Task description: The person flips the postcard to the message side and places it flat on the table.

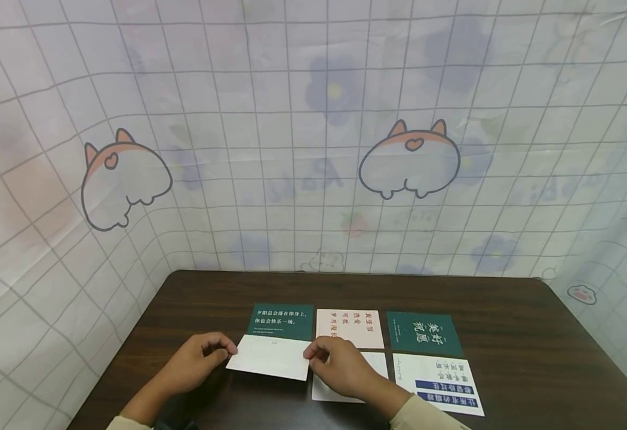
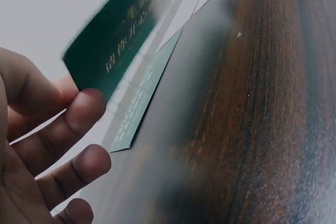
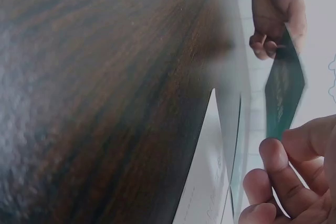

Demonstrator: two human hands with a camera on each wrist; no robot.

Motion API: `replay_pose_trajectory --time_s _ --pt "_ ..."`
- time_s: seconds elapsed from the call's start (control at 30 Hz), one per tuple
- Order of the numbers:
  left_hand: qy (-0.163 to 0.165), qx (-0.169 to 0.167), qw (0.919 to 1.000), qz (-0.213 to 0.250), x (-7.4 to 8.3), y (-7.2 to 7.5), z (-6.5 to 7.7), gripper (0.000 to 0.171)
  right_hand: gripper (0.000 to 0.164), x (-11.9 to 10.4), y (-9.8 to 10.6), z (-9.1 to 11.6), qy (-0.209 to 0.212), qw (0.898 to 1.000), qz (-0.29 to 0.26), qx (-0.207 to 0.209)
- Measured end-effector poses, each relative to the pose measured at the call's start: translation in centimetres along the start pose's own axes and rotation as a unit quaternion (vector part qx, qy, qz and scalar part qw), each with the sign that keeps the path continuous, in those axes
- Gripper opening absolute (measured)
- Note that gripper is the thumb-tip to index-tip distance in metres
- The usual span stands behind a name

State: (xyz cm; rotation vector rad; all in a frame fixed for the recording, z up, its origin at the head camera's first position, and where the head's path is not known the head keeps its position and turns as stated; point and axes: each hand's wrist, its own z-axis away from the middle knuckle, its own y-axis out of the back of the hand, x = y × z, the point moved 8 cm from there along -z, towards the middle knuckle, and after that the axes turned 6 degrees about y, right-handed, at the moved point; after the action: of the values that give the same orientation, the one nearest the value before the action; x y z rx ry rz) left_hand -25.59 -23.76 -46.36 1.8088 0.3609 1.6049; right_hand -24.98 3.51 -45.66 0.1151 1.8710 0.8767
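Note:
Between both hands a card [image 1: 271, 357] is held above the table, its white face up in the head view. Its underside shows dark green with gold characters in the left wrist view, where the card [image 2: 113, 51] is seen from below. My left hand [image 1: 197, 362] pinches the left end between thumb and forefinger. The opposite end is pinched by my right hand [image 1: 343, 367], which partly covers a white card [image 1: 375, 363] on the table. Just behind the held card lies a green card [image 1: 283, 316] with white lettering, its near part hidden.
More cards lie in two rows on the dark wooden table [image 1: 528, 358]: a pink card [image 1: 369, 334] with red characters, a green card [image 1: 421, 331] at the back right, and a white card [image 1: 448, 406] with blue bands. A patterned curtain [image 1: 270, 179] surrounds the table's back and sides.

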Motion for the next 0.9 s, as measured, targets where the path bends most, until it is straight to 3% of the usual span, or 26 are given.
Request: replay_pose_trajectory --time_s 0.43,0.9 --pt "-0.005 -0.035 0.9989 0.03 0.2 -0.7 -0.1 0.016 0.004 0.6 0.0 -0.1 -0.018 1.0 0.006 -0.013" --pt "0.019 -0.062 0.9976 -0.026 -0.3 -1.5 -0.1 0.017 0.008 0.4 -0.8 -0.2 0.0 0.998 0.047 -0.039"
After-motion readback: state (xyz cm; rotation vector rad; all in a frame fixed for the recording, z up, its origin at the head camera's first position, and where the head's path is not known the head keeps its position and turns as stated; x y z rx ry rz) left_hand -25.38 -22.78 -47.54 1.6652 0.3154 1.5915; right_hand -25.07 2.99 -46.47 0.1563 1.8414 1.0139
